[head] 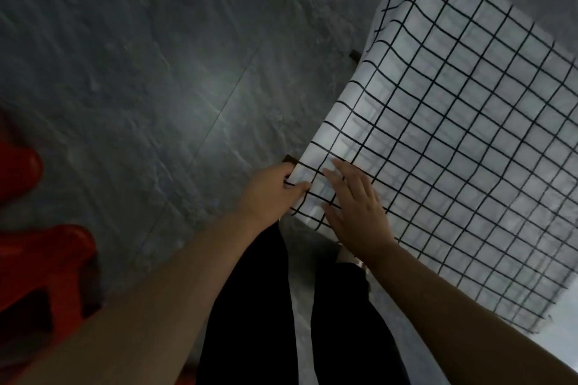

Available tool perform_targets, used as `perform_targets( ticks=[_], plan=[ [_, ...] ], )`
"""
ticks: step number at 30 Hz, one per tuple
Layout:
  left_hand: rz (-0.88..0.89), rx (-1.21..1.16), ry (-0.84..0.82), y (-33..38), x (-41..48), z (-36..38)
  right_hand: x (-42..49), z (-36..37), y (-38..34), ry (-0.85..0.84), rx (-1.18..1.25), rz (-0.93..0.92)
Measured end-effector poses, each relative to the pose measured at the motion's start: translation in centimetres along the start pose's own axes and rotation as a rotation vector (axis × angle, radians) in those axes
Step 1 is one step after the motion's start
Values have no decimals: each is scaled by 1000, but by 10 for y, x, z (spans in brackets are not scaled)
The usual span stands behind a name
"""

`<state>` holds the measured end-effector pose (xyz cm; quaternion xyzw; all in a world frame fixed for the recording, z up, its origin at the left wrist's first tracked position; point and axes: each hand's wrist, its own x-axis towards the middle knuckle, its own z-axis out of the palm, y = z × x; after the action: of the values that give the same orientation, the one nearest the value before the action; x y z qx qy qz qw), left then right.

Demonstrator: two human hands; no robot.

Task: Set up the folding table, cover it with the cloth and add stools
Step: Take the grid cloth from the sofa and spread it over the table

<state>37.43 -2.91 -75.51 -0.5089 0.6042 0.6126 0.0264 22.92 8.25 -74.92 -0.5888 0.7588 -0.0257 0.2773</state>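
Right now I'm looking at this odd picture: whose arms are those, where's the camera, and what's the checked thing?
There is no machine here: one camera sits on a person's head and looks down, so the two bare arms are their own. The checked thing is a cloth, white with a black grid, spread over a table, of which only dark bits peep out at the edge. The left hand pinches the cloth's near corner; the right hand lies flat on it, fingers straight. Below are the person's dark trousers on a grey floor. The blurred red shapes at the left look like the stools.
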Motion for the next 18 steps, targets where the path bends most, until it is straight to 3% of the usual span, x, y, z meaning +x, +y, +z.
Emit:
perform_targets(
  ticks=[7, 18],
  plan=[
    [-37, 49, -147, -8, -10, -2, -2, 2, -5, 0, 18, 29],
    [-141, -84, -43, -19, -6, -26, -1, 4, -13, 19, 40, -14]
  ],
)
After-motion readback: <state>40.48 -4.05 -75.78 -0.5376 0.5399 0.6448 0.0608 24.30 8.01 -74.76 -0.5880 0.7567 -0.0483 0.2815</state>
